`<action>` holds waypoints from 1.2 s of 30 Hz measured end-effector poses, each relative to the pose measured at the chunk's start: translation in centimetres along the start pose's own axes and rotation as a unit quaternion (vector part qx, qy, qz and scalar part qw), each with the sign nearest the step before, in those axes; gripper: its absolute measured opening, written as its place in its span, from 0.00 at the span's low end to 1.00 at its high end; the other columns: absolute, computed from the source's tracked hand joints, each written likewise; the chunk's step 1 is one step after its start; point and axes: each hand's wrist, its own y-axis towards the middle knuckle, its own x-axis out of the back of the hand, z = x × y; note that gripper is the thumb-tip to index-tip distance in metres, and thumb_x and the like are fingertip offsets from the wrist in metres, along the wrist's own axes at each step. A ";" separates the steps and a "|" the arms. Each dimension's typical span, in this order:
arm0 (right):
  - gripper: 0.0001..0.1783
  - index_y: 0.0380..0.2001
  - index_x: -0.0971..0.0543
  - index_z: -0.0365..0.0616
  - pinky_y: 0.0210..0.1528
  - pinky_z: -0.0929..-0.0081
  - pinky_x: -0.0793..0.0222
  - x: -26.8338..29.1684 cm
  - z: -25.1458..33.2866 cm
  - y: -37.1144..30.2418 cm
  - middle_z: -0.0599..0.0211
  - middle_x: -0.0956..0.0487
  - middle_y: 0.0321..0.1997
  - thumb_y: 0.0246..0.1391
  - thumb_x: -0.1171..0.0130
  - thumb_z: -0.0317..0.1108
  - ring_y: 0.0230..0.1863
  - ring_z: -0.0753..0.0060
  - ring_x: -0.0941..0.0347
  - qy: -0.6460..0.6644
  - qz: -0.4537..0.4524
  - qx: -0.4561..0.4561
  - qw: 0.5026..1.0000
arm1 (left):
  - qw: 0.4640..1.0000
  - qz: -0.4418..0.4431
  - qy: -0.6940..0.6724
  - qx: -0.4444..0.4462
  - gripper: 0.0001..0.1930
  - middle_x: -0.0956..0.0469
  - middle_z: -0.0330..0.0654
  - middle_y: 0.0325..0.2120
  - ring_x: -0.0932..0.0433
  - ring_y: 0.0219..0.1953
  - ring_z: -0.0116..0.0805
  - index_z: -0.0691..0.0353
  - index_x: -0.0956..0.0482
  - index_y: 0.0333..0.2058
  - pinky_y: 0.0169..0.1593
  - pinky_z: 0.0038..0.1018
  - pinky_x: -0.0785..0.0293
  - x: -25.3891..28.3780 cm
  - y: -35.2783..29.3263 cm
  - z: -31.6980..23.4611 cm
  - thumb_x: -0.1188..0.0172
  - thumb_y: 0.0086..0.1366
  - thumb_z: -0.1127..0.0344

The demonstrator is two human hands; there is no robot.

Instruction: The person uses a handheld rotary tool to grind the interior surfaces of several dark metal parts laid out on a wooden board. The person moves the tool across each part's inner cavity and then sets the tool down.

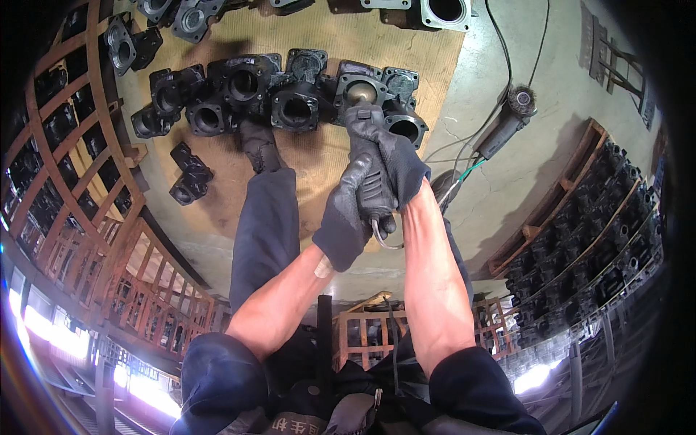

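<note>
Both my hands wear black gloves and hold one dark handheld power grinder [371, 185], its body pointing away from me and its cable leaving the near end. My left hand [342, 214] is wrapped round the rear of the body. Farther forward, my right hand [401, 148] grips the front part. The grinder's front end meets the round opening of a black cast-metal pipe fitting [346, 93] with a square flange. Its tip is hidden there, and the inside of the bore looks bright. Beside it stands another black fitting [295, 109] with a round bore.
Several more black castings [168, 94] line the cardboard [290, 29] on the floor; one casting [190, 174] lies apart at left. An angle grinder with a wire brush [502, 125] and cables lies at right. Wooden crates [61, 123] at left and a casting-filled crate [580, 239] at right flank me.
</note>
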 end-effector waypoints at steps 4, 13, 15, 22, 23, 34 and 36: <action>0.11 0.37 0.24 0.45 0.23 0.77 0.33 0.9 -1.3 0.8 0.72 0.26 0.23 0.54 0.37 0.36 0.20 0.76 0.30 0.042 0.047 0.045 0.997 | 1.000 -0.017 -0.020 -0.006 0.17 0.21 0.37 0.27 0.22 0.19 0.31 0.58 0.26 0.44 0.15 0.32 0.24 -0.9 -0.8 0.3 0.45 0.68 0.51; 0.14 0.40 0.24 0.44 0.23 0.76 0.30 0.5 0.6 2.6 0.69 0.24 0.24 0.52 0.35 0.35 0.19 0.74 0.29 0.015 0.006 0.028 0.999 | 0.998 0.013 -0.059 0.008 0.16 0.22 0.36 0.26 0.23 0.19 0.30 0.58 0.26 0.43 0.17 0.32 0.24 0.5 3.1 -0.3 0.46 0.68 0.51; 0.15 0.41 0.24 0.44 0.23 0.75 0.30 1.0 0.5 3.6 0.69 0.24 0.25 0.51 0.35 0.35 0.19 0.73 0.29 0.014 0.018 0.032 0.999 | 0.997 0.031 -0.064 0.012 0.17 0.23 0.35 0.28 0.24 0.22 0.29 0.59 0.26 0.46 0.20 0.28 0.26 1.2 4.1 -0.2 0.48 0.70 0.51; 0.12 0.37 0.24 0.44 0.23 0.75 0.30 1.8 -0.6 2.8 0.69 0.24 0.24 0.53 0.36 0.37 0.20 0.72 0.29 0.027 0.015 -0.013 0.999 | 0.997 -0.026 -0.066 -0.003 0.17 0.20 0.38 0.28 0.22 0.19 0.32 0.59 0.26 0.44 0.14 0.33 0.23 0.2 2.1 0.9 0.46 0.68 0.51; 0.12 0.37 0.23 0.44 0.24 0.76 0.30 1.6 -0.7 2.4 0.69 0.24 0.24 0.54 0.36 0.38 0.20 0.72 0.28 0.024 0.011 -0.029 0.999 | 0.998 -0.022 -0.061 0.000 0.17 0.20 0.38 0.28 0.22 0.19 0.32 0.58 0.26 0.44 0.14 0.33 0.23 0.3 1.8 1.0 0.46 0.68 0.50; 0.20 0.42 0.27 0.40 0.27 0.71 0.26 1.1 -0.8 -0.1 0.61 0.24 0.27 0.52 0.36 0.42 0.23 0.68 0.26 -0.011 0.034 0.024 0.999 | 0.999 0.004 -0.036 -0.019 0.19 0.21 0.42 0.28 0.22 0.20 0.36 0.62 0.27 0.45 0.16 0.35 0.23 0.9 0.3 2.3 0.47 0.69 0.50; 0.22 0.43 0.27 0.39 0.29 0.71 0.26 0.8 -0.5 -0.7 0.60 0.24 0.28 0.52 0.36 0.42 0.24 0.67 0.26 -0.018 0.028 0.016 0.999 | 0.999 0.018 -0.033 -0.021 0.20 0.21 0.43 0.28 0.22 0.20 0.35 0.63 0.27 0.46 0.16 0.35 0.23 0.5 -0.2 2.1 0.48 0.69 0.50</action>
